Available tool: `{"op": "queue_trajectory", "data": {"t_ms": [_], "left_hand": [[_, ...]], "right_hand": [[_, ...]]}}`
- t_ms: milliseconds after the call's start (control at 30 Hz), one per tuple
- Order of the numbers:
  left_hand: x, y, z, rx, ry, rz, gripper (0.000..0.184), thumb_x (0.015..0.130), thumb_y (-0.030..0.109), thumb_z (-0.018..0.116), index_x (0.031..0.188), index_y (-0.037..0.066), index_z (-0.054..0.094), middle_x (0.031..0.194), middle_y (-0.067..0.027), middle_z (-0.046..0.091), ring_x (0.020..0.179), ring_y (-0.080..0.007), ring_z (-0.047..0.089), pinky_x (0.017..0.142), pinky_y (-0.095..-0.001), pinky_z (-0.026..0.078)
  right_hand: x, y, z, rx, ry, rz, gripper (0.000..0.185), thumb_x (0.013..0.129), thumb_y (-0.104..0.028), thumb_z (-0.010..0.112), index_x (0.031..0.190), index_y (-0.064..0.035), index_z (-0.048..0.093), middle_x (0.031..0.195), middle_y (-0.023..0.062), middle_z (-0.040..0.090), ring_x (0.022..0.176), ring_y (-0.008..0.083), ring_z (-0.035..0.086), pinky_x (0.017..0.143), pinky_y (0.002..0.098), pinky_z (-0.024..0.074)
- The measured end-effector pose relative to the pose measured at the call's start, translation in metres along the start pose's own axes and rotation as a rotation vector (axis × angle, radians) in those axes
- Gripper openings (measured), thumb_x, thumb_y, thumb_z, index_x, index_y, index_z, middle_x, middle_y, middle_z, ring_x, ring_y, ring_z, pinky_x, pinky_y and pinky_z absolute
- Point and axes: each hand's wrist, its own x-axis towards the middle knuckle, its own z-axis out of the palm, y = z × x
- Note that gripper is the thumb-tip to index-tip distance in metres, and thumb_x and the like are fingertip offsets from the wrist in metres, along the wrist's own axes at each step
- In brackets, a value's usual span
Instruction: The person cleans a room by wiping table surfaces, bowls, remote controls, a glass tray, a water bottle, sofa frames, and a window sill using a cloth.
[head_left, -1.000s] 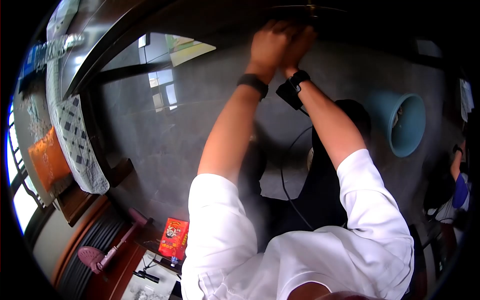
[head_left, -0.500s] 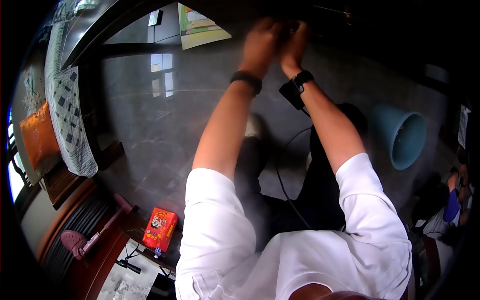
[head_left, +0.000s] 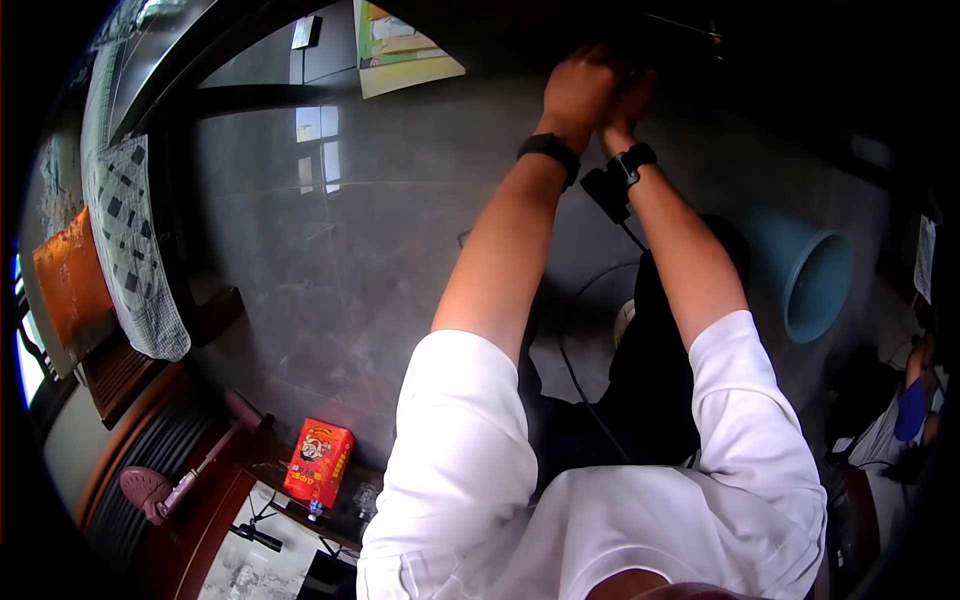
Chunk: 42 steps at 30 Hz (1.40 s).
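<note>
My left hand (head_left: pixel 580 92) is stretched far forward at the top of the view, its fingers curled in dark shadow. Beside it, touching or nearly so, my right hand (head_left: pixel 628 103) is bent inward with its fingers hidden. What either hand holds cannot be made out against the dark area above them. A black band (head_left: pixel 550 152) circles my left wrist. On my right wrist sits a black strap (head_left: pixel 634 160) with a dark box (head_left: pixel 606 193) hanging from it, and a cable runs down from there toward my lap.
A blue bucket (head_left: pixel 818 285) stands on the grey floor at the right. Another person (head_left: pixel 905 405) is at the far right edge. At the lower left are a red packet (head_left: pixel 320 462) and a pink fan-like object (head_left: pixel 147 492). An orange cushion (head_left: pixel 70 280) lies far left.
Both hands have shifted to the right together and drawn closer to each other than half a second ago. The dark box has moved along with my right wrist.
</note>
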Motion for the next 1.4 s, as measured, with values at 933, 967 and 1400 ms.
{"op": "queue_trajectory", "data": {"t_ms": [933, 967, 1400], "left_hand": [[-0.158, -0.006, -0.247, -0.569, -0.054, -0.987, 0.031, 0.079, 0.01, 0.068, 0.11, 0.004, 0.07, 0.106, -0.0191, 0.059, 0.095, -0.0414, 0.062, 0.083, -0.0461, 0.052], [-0.181, 0.005, -0.265, -0.627, -0.056, -1.059, 0.032, 0.079, 0.01, 0.068, 0.11, 0.002, 0.068, 0.108, -0.0189, 0.059, 0.097, -0.0396, 0.063, 0.086, -0.044, 0.052], [-0.342, 0.097, -0.492, -1.364, 0.8, -1.688, 0.029, 0.09, 0.003, 0.063, 0.118, 0.001, 0.058, 0.116, -0.0099, 0.065, 0.107, -0.0176, 0.062, 0.092, -0.0339, 0.053]], "right_hand": [[-0.215, -0.193, 0.117, -0.679, -0.547, 0.416, 0.016, 0.099, -0.015, 0.064, 0.108, -0.0043, 0.056, 0.096, 0.0059, 0.063, 0.055, 0.0102, 0.055, 0.036, 0.0254, 0.0365], [-0.232, -0.205, 0.116, -0.788, -0.587, 0.54, 0.016, 0.096, -0.012, 0.066, 0.107, -0.0034, 0.058, 0.099, 0.0074, 0.063, 0.068, 0.0166, 0.062, 0.05, 0.0291, 0.0488], [-0.399, -0.368, 0.272, -0.698, -1.885, 0.14, 0.08, 0.075, 0.002, 0.075, 0.147, -0.0037, 0.038, 0.135, 0.0173, 0.052, 0.131, 0.0377, 0.046, 0.111, 0.0439, 0.0408]]}}
